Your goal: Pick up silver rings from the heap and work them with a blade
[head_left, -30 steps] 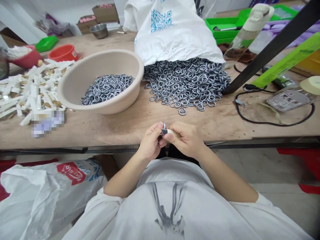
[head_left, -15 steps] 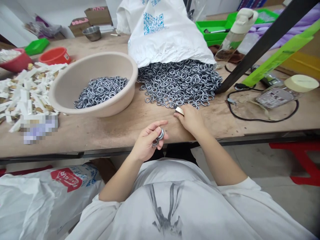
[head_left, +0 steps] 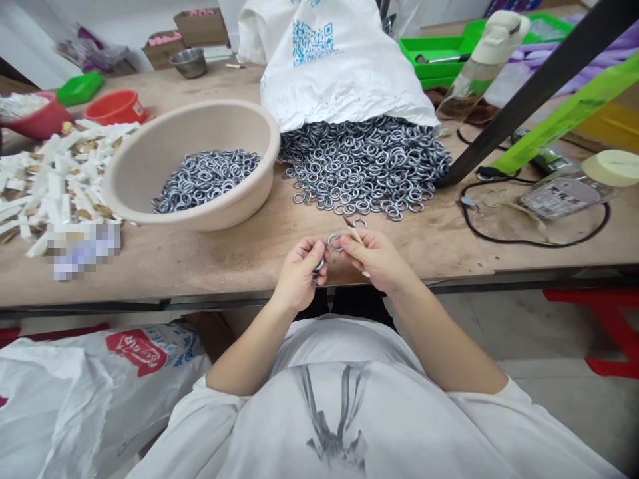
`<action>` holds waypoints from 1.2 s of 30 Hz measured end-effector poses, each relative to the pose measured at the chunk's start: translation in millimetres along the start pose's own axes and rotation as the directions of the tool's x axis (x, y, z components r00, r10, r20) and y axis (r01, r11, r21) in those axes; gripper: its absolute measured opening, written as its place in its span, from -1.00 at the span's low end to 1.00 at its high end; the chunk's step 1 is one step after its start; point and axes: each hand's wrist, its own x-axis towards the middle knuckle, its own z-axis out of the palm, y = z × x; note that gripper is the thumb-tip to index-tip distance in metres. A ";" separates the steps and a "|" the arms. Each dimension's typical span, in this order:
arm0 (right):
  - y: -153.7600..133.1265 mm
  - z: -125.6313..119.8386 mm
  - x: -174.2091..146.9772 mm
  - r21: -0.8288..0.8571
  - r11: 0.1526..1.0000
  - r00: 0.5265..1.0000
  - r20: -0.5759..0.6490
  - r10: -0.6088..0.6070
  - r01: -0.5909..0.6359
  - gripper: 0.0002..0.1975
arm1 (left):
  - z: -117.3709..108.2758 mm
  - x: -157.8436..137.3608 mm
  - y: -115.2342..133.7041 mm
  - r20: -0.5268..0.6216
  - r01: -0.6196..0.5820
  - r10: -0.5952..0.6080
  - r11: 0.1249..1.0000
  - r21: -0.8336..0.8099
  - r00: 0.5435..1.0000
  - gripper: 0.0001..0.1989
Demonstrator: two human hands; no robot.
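While the right hand (head_left: 378,258) pinches a grey ring (head_left: 330,246) that sticks out from it toward nine o'clock, the left hand (head_left: 298,271) pinches at least one more ring (head_left: 320,265), at seven o'clock from the first.

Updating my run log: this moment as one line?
left hand: partly hidden ring(s); right hand: single ring, pale-handled tool; ring pile: beyond hands

We get even, bright light that puts glints on the grey rings (head_left: 369,166) and a soft shadow beneath the bowl (head_left: 249,207), while the boxes (head_left: 202,30) at the back look blurry, the edges stretch with wide-angle distortion, and a pixelated patch (head_left: 84,251) covers part of the table (head_left: 239,256).
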 end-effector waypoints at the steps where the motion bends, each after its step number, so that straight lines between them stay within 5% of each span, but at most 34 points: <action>1: 0.2 5.6 -2.7 0.071 0.997 0.999 0.033 0.042 -0.044 -0.43 | 0.9 0.1 -3.2 0.018 -0.016 0.016 1.000 0.003 1.000 -0.53; 5: 1.8 19.8 -5.9 0.193 0.978 0.997 -0.015 0.079 -0.074 -0.42 | 1.0 1.4 -12.3 0.026 -0.098 0.098 0.995 0.007 0.995 -0.50; 10: 3.7 29.2 -7.2 0.166 0.982 0.976 -0.208 -0.055 0.091 -0.48 | 1.0 2.3 -14.7 -0.007 -0.144 0.145 0.989 0.042 0.989 -0.52; 17: 8.1 44.4 -17.0 0.235 0.965 0.976 -0.206 -0.071 0.120 -0.51 | 5.2 -0.7 -13.5 0.008 0.032 -0.032 0.999 -0.020 0.999 -0.51; 24: -2.8 20.0 -7.2 -0.049 0.979 0.979 -0.055 -0.198 0.196 -0.51 | -0.1 -1.8 -7.0 0.130 0.049 -0.049 0.999 0.002 0.990 -0.51; 27: -9.5 10.3 -11.7 -0.339 0.896 0.944 -0.059 -0.326 0.288 -0.45 | -0.8 -3.6 -1.4 0.134 0.070 -0.066 0.997 -0.021 0.989 -0.51; 30: -12.4 9.9 -21.3 -0.601 0.706 0.906 0.078 -0.416 0.376 -0.46 | 0.2 -5.2 1.6 0.115 0.089 -0.083 0.995 -0.048 0.990 -0.50; 33: -12.2 14.1 -27.4 -0.705 0.565 0.871 0.154 -0.467 0.428 -0.46 | 2.0 -5.7 1.8 0.118 0.110 -0.103 0.993 -0.052 0.988 -0.48; 36: -11.9 17.3 -29.0 -0.734 0.525 0.858 0.153 -0.490 0.431 -0.45 | 2.9 -6.0 1.7 0.130 0.126 -0.119 0.991 -0.044 0.984 -0.47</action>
